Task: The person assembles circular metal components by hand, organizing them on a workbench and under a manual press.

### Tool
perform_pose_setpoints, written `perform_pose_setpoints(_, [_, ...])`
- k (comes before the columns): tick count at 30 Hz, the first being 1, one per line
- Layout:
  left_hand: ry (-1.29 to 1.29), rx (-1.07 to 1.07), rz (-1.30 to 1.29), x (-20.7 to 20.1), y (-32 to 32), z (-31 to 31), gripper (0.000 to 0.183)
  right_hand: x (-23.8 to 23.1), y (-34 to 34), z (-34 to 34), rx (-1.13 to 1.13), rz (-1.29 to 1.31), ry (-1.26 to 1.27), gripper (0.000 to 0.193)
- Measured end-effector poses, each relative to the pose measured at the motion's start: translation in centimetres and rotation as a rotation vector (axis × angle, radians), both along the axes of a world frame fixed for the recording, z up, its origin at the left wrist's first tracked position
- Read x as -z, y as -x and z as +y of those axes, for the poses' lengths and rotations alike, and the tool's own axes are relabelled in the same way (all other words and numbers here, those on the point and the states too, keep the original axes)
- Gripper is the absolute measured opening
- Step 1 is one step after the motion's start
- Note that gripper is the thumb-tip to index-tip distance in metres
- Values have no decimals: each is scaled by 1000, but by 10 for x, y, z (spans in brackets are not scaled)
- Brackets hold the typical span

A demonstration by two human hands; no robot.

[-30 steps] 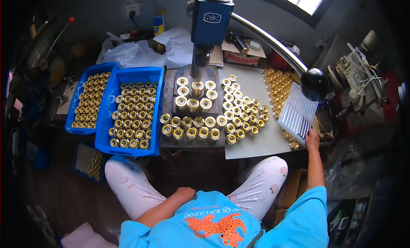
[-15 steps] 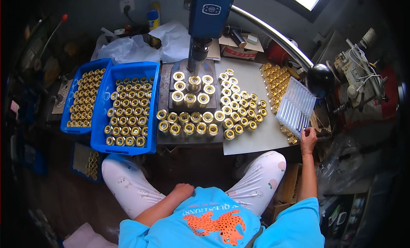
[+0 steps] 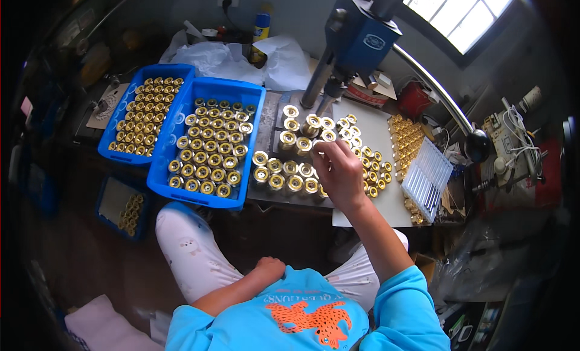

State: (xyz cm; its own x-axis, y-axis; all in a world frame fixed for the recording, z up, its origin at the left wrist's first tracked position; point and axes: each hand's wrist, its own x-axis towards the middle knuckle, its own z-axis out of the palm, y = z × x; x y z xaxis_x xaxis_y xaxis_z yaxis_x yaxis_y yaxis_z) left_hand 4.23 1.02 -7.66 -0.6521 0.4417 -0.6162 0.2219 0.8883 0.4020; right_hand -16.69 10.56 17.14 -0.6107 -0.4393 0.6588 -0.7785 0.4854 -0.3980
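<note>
Rows of short brass-and-silver cylindrical fittings (image 3: pixel 295 183) stand on the metal bench under a blue drill-press-like machine (image 3: pixel 365 37). My right hand (image 3: pixel 340 174) is over the right end of these rows, thumb and fingers pinched together; what is between them is too small to make out. More fittings (image 3: pixel 304 145) stand on the machine's base plate, one of them (image 3: pixel 312 125) below the spindle. My left hand (image 3: pixel 270 268) rests on my lap against the blue shirt, fingers curled, with nothing seen in it. A clear plastic tray of thin metal pins (image 3: pixel 428 177) lies to the right.
Two blue bins (image 3: pixel 257 139) filled with fittings stand at the left; a smaller blue tray (image 3: pixel 104 221) sits lower down. Golden parts (image 3: pixel 406 136) are heaped beside the pin tray. The machine's long lever with a black ball knob (image 3: pixel 477 145) reaches over the right side.
My right hand has moved left from the pin tray to the standing fittings. My left hand stays on my lap. The view has turned, so the bench appears shifted and tilted.
</note>
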Motion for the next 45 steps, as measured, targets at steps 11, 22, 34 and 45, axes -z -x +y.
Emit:
perform_pose_setpoints(11, [-115,-50,142,-31,-4,-18,29,36,127,-114,472,-171,-614,14])
perform_pose_setpoints(22, [-209,-85,300,-11,-10,-22,27,56,152,-116,504,-141,-652,13])
perform_pose_setpoints(34, [-258,-132,364,-9,-10,-21,24,58,136,-127,502,-96,-740,14])
perform_pose_setpoints(45, [-226,-116,360,7,-9,-9,24,55,128,-122,483,-132,-854,18])
